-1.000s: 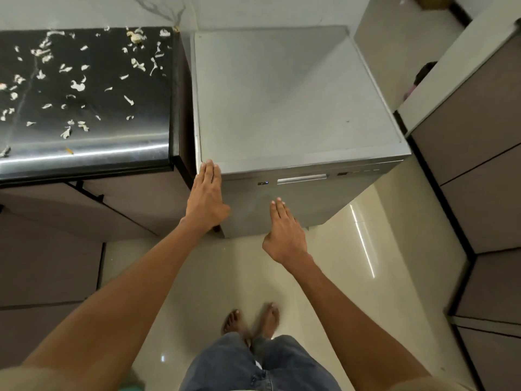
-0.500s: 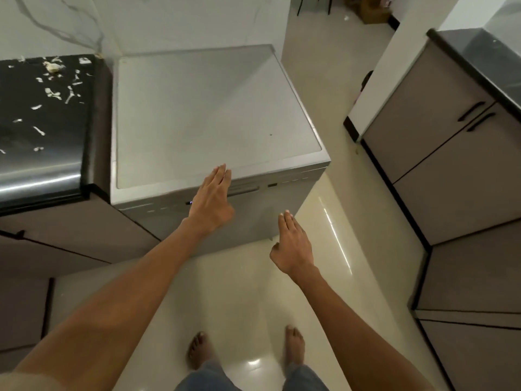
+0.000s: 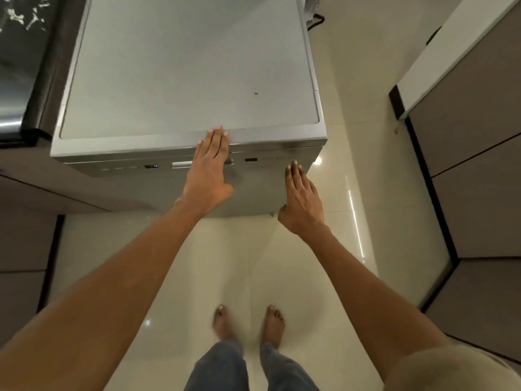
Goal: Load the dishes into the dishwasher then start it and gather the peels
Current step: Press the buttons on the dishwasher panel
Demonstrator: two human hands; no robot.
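The grey dishwasher [image 3: 183, 69] stands in front of me with its door shut. A small display [image 3: 150, 166] glows on the control strip at the door's top edge. My left hand [image 3: 210, 167] lies flat over the door's upper edge and handle recess [image 3: 181, 164], fingers straight, fingertips on the top's front rim. My right hand [image 3: 301, 198] is held flat with fingers extended in front of the door's right side, fingertips near the control strip, holding nothing. White peels [image 3: 21, 12] lie scattered on the black counter [image 3: 17, 80] at the top left.
Brown cabinets [image 3: 473, 176] line the right side, with more cabinet fronts [image 3: 25, 244] at the left under the counter. Glossy cream floor tiles [image 3: 239, 263] run between them; my bare feet stand just below the dishwasher. A dark object [image 3: 314, 18] lies on the floor behind the dishwasher.
My left hand slid right along the dishwasher's front edge, from the left corner to the middle. My right hand rose toward the door's right side. The view shifted left and closer.
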